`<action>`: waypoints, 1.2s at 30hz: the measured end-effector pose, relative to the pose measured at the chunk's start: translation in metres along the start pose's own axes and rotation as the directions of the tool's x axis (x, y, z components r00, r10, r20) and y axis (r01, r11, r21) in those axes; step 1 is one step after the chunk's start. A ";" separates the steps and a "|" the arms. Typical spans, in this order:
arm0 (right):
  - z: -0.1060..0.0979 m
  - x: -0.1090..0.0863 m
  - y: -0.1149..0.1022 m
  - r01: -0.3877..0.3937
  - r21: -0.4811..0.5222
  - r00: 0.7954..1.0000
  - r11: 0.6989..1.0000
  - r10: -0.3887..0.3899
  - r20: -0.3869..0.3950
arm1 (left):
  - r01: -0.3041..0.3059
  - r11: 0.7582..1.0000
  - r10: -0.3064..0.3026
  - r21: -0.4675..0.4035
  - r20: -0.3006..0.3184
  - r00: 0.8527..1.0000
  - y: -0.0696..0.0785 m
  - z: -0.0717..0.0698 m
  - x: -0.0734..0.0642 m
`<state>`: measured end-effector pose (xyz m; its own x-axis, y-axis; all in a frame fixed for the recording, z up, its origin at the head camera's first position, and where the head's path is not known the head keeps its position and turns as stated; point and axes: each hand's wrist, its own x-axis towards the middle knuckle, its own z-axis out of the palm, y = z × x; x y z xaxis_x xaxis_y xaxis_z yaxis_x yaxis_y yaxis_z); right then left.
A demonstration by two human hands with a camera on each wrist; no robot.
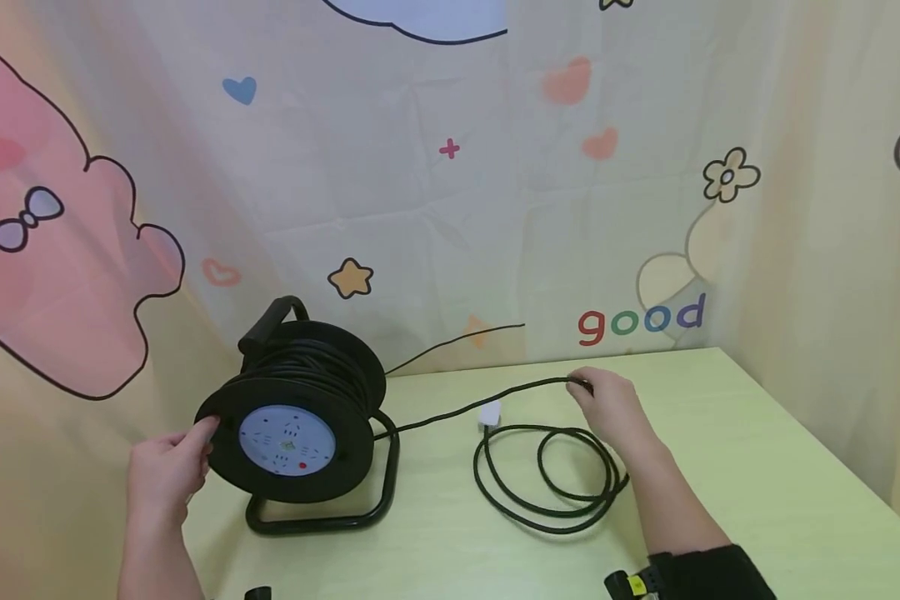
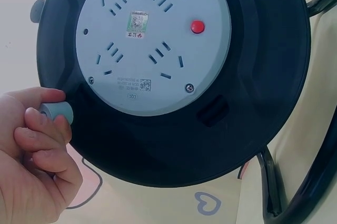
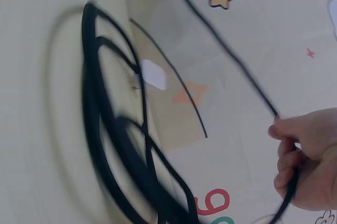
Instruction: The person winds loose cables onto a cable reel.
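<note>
A black cable reel (image 1: 228, 462) stands at the left of the table in the head view, with a pale round socket panel (image 1: 287, 440) and a red button (image 2: 197, 27) on its face. My left hand (image 1: 161, 475) grips a small pale knob (image 2: 59, 112) near the reel's rim. Between thumb and curled fingers, my right hand (image 1: 611, 408) holds the black cable (image 1: 480, 406), which runs from the reel above the table. Below that hand, loose loops of cable (image 3: 97, 145) lie coiled on the tabletop, with a white plug (image 1: 490, 414) at the end.
The reel's tubular stand (image 1: 322, 525) rests on the pale table (image 1: 780, 483), and a black carrying handle (image 1: 270, 325) tops the reel. A printed curtain (image 1: 420, 200) hangs behind the table. The table's right edge slopes toward the front corner.
</note>
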<state>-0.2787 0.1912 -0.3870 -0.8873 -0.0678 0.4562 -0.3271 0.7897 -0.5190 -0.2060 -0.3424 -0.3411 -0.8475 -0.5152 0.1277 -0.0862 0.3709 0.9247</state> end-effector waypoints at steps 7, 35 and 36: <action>-0.010 0.003 0.008 -0.008 -0.049 0.999 0.999 0.005 -0.053 | 0.006 1.000 -0.006 0.003 -0.001 1.000 0.001 0.000 0.000; -0.044 -0.006 0.052 0.010 -0.087 1.000 0.996 -0.007 0.031 | -0.005 1.000 0.005 0.009 -0.007 1.000 0.001 0.001 0.000; -0.044 -0.006 0.053 0.007 -0.089 1.000 0.996 -0.004 0.030 | -0.004 1.000 0.004 0.007 -0.008 1.000 0.002 0.002 0.000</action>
<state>-0.2764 0.2598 -0.3854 -0.8955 -0.0894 0.4359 -0.3027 0.8405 -0.4495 -0.2071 -0.3405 -0.3400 -0.8433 -0.5204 0.1341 -0.0867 0.3781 0.9217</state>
